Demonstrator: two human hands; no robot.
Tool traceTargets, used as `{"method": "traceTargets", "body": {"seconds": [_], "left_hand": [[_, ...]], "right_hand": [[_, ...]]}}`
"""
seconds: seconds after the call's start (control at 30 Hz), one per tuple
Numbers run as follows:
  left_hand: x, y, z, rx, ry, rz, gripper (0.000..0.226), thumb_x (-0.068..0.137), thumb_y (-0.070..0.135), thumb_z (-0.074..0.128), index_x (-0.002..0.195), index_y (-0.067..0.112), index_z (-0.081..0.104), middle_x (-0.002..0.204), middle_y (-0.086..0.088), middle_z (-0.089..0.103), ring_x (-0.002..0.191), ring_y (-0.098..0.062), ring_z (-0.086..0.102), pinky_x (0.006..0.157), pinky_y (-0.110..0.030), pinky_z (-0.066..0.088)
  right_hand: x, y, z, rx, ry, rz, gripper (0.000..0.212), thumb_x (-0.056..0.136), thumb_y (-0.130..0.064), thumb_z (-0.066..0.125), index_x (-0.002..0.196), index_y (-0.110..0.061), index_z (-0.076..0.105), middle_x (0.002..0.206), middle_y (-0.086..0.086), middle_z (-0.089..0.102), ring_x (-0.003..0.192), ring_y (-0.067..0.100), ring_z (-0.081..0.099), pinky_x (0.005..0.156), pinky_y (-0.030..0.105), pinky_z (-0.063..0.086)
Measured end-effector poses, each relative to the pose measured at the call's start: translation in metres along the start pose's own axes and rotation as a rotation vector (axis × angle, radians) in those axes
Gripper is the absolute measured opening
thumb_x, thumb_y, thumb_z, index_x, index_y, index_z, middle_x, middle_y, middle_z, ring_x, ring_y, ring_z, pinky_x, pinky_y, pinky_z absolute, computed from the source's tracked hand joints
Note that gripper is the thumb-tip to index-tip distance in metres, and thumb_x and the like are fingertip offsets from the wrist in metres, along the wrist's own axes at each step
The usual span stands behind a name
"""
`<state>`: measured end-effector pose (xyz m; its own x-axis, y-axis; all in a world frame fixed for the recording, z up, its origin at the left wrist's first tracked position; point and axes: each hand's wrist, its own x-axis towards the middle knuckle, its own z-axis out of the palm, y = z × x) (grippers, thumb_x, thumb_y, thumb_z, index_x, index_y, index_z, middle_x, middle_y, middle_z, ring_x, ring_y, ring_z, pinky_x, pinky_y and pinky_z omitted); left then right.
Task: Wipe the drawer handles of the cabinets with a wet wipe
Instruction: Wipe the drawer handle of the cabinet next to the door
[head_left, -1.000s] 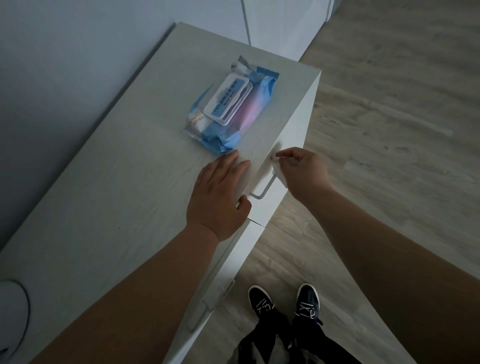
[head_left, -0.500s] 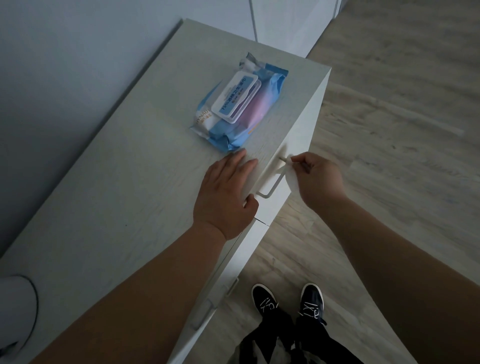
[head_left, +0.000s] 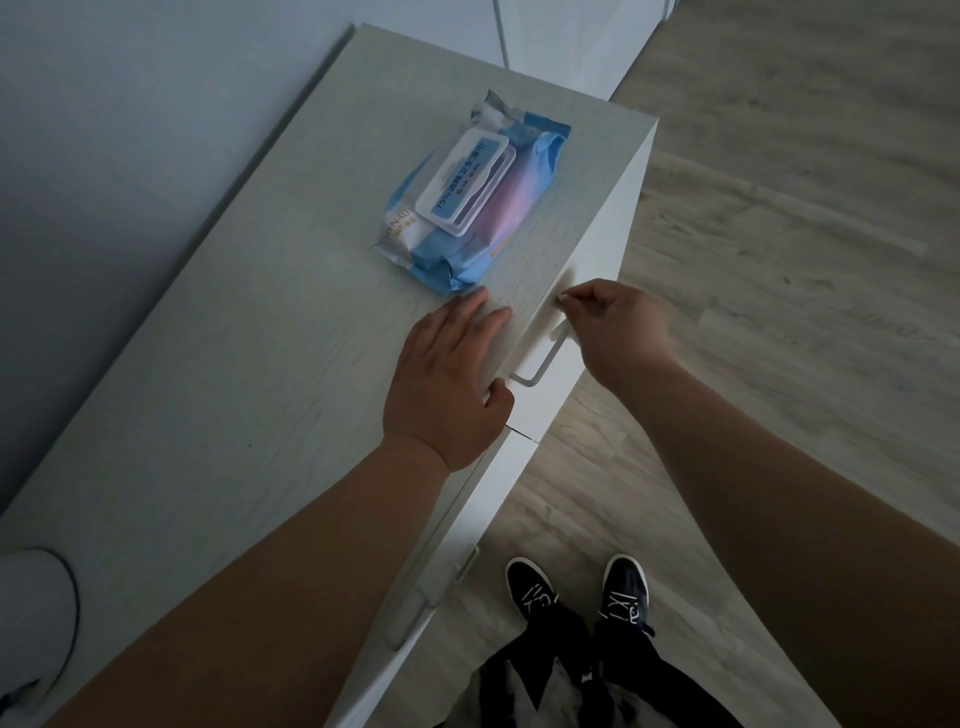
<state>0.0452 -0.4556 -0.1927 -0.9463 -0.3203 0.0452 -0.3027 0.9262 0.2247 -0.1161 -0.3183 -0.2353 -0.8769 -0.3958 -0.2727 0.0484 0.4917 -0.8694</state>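
Note:
My left hand (head_left: 447, 374) lies flat on the pale cabinet top (head_left: 234, 338), fingers straight, thumb at the front edge. My right hand (head_left: 618, 327) is curled at the upper end of the top drawer handle (head_left: 535, 371), a white bar on the drawer front. Its thumb and fingers pinch a white wet wipe (head_left: 560, 328), which the hand mostly hides. A second drawer handle (head_left: 465, 566) shows lower down the cabinet front.
A blue and pink pack of wet wipes (head_left: 467, 208) lies on the cabinet top just beyond my left fingertips. A white rounded object (head_left: 31, 623) sits at the near left corner. My black shoes (head_left: 530, 587) stand on the wooden floor (head_left: 779, 260) to the right.
My right hand with the wipe slid a little outward along the handle, then back up to its upper end near the top edge. My left hand stayed flat in place.

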Motion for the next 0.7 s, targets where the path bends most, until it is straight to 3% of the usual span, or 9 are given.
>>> {"method": "traceTargets", "body": {"seconds": [0.1, 0.23, 0.47, 0.53, 0.6, 0.7], "left_hand": [[0.000, 0.000, 0.000, 0.009, 0.001, 0.001, 0.073, 0.086, 0.028, 0.062, 0.156, 0.024, 0.041, 0.167, -0.001, 0.033, 0.154, -0.020, 0.028, 0.125, -0.047, 0.028], [-0.001, 0.000, 0.000, -0.003, 0.005, -0.002, 0.073, 0.086, 0.028, 0.062, 0.156, 0.024, 0.041, 0.168, 0.000, 0.032, 0.154, -0.019, 0.027, 0.125, -0.046, 0.027], [0.000, 0.000, -0.001, -0.008, 0.008, 0.012, 0.072, 0.085, 0.031, 0.054, 0.155, 0.022, 0.044, 0.167, -0.002, 0.034, 0.154, -0.021, 0.031, 0.124, -0.047, 0.029], [0.001, -0.001, 0.000, -0.012, 0.010, 0.009, 0.072, 0.085, 0.029, 0.057, 0.155, 0.022, 0.044, 0.167, -0.001, 0.034, 0.153, -0.021, 0.031, 0.124, -0.047, 0.028], [0.001, -0.001, 0.000, -0.017, 0.013, 0.006, 0.072, 0.085, 0.028, 0.058, 0.155, 0.023, 0.044, 0.167, -0.001, 0.034, 0.154, -0.020, 0.030, 0.124, -0.047, 0.028], [0.000, -0.001, 0.000, -0.029, 0.020, 0.002, 0.072, 0.084, 0.027, 0.060, 0.155, 0.023, 0.045, 0.167, 0.000, 0.034, 0.153, -0.019, 0.030, 0.125, -0.046, 0.027]], "right_hand": [[0.002, 0.001, 0.000, -0.027, -0.017, 0.002, 0.013, 0.097, -0.036, 0.068, 0.090, -0.028, 0.075, 0.074, -0.013, 0.070, 0.067, 0.006, 0.062, 0.050, 0.010, 0.041], [0.000, 0.008, -0.007, -0.061, -0.009, 0.026, 0.020, 0.097, -0.038, 0.067, 0.086, -0.021, 0.072, 0.069, -0.011, 0.066, 0.063, 0.005, 0.058, 0.056, 0.022, 0.043], [0.002, 0.000, 0.002, 0.006, -0.002, 0.053, 0.015, 0.095, -0.035, 0.069, 0.088, -0.023, 0.074, 0.070, -0.012, 0.068, 0.060, 0.006, 0.059, 0.047, 0.012, 0.043], [-0.001, 0.008, -0.003, 0.015, -0.019, 0.066, 0.019, 0.096, -0.037, 0.068, 0.087, -0.020, 0.071, 0.067, -0.011, 0.064, 0.056, 0.002, 0.053, 0.051, 0.017, 0.045], [-0.004, 0.015, -0.005, 0.031, -0.023, 0.074, 0.020, 0.096, -0.039, 0.067, 0.086, -0.022, 0.071, 0.065, -0.013, 0.063, 0.055, 0.001, 0.052, 0.055, 0.022, 0.045], [-0.004, 0.013, -0.003, 0.099, -0.016, 0.086, 0.018, 0.094, -0.040, 0.071, 0.085, -0.025, 0.074, 0.061, -0.022, 0.064, 0.055, -0.002, 0.054, 0.057, 0.019, 0.044]]}}
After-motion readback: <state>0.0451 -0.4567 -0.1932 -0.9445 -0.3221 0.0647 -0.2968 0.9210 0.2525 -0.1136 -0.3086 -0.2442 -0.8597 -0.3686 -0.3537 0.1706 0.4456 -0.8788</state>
